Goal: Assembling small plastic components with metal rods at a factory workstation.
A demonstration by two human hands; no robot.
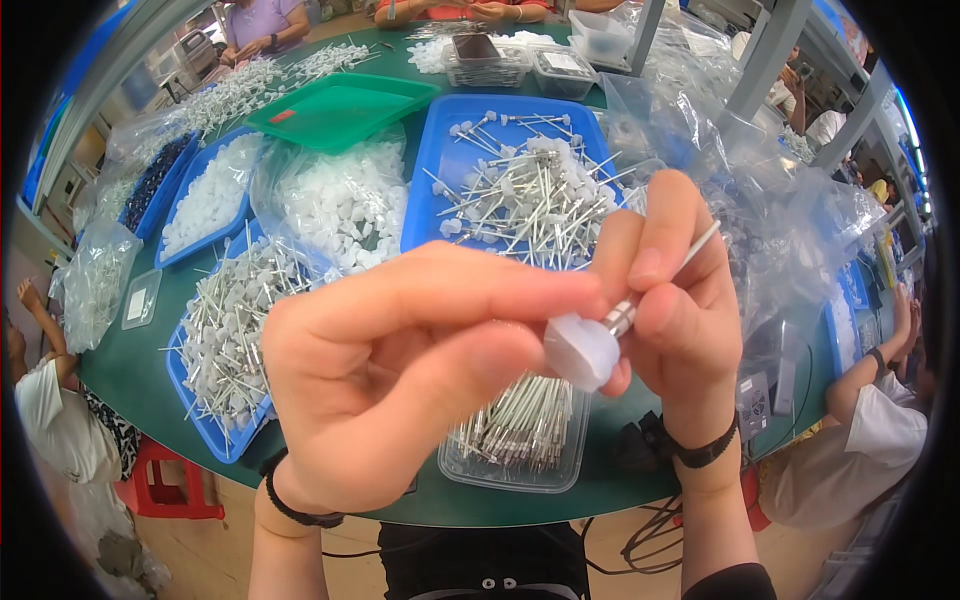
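In front of me, my left hand is closed, with thumb and forefinger at a translucent white cap-like piece. My right hand pinches a thin pale rod with a metal end; its tail sticks out past the fingertips. The white piece sits against the metal end; whether it is fitted over it I cannot tell. Beneath the hands stands a clear plastic box of similar bare rods. Behind them, a blue tray holds rods, many with white pieces on their ends.
At the left, another blue tray is heaped with capped rods. A clear bag of white pieces, a green tray and a blue tray of white pieces lie beyond. Plastic bags and metal posts crowd the right. Other people sit around the table.
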